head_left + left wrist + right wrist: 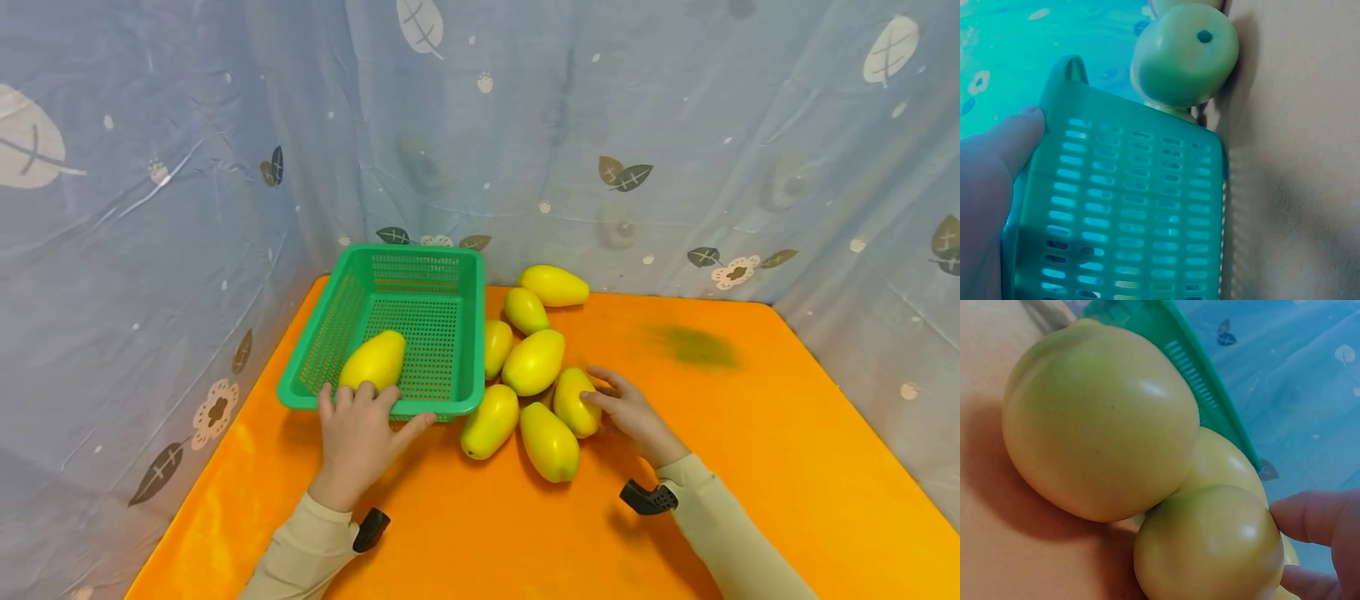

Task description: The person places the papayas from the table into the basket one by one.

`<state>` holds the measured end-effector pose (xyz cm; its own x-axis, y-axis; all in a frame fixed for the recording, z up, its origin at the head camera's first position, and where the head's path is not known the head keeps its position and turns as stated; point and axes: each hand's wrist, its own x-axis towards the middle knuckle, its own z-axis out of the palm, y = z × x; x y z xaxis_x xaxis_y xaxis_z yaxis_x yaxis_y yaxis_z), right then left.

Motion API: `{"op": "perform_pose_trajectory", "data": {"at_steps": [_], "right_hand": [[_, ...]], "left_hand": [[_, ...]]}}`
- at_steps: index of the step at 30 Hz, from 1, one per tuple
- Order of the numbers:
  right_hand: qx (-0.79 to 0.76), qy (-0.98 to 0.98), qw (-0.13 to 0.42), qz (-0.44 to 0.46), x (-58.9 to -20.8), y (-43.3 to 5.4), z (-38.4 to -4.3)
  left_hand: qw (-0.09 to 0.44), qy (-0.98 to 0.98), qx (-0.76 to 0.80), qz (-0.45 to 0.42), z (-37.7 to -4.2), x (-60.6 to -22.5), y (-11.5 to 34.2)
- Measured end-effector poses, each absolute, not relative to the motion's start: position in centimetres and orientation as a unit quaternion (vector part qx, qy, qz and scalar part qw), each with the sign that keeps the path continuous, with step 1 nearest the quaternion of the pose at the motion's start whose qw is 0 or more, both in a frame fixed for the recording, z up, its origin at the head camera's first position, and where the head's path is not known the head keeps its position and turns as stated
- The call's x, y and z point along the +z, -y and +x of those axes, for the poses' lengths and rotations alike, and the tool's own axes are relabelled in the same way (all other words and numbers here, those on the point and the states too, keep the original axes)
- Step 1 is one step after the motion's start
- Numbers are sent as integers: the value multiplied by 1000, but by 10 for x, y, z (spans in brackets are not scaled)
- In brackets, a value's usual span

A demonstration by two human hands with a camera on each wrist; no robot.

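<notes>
My left hand (360, 446) holds the near rim of a green plastic basket (483, 333), its fingers over the rim and the thumb (1022, 134) along it. Inside the basket, close to those fingers, lies one yellow papaya (375, 360). To the right, my right hand (633, 417) touches the side of another papaya (573, 404) on the table; its fingers are not wrapped round the fruit. In the right wrist view the fingertips (1288, 512) meet the right side of that papaya (1210, 544), beside a larger-looking one (1100, 422).
Several more papayas cluster against the basket's right side, among them one nearest me (550, 442) and one at the back (555, 286). An orange cloth (750, 417) covers the table. Blue patterned curtains (525, 125) stand behind and at both sides.
</notes>
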<state>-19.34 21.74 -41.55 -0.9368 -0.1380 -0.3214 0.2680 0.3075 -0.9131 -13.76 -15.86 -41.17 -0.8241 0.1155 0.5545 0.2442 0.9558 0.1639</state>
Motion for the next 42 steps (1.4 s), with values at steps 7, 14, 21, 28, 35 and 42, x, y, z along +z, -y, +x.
{"op": "perform_pose_trajectory", "data": {"at_steps": [7,14,21,28,35,42], "right_hand": [[-600,-782,167,41,-416,-223,-192],[-627,-763,153,36,-394,-233,-191],[-654,-748,116,-16,-321,-196,-215],[-650,-743,142,-65,-292,-94,-237],[-587,-781,202,-64,-333,-15,-238],[-519,-830,193,-71,-363,16,-236]], "left_hand": [[282,948,-114,-96,-139,-411,158],[271,950,-123,-93,-138,-410,156],[273,949,-124,-94,-139,-410,159],[280,948,-116,-96,-139,-412,160],[285,947,-110,-96,-138,-415,159],[323,935,-98,-107,-141,-416,160]]}}
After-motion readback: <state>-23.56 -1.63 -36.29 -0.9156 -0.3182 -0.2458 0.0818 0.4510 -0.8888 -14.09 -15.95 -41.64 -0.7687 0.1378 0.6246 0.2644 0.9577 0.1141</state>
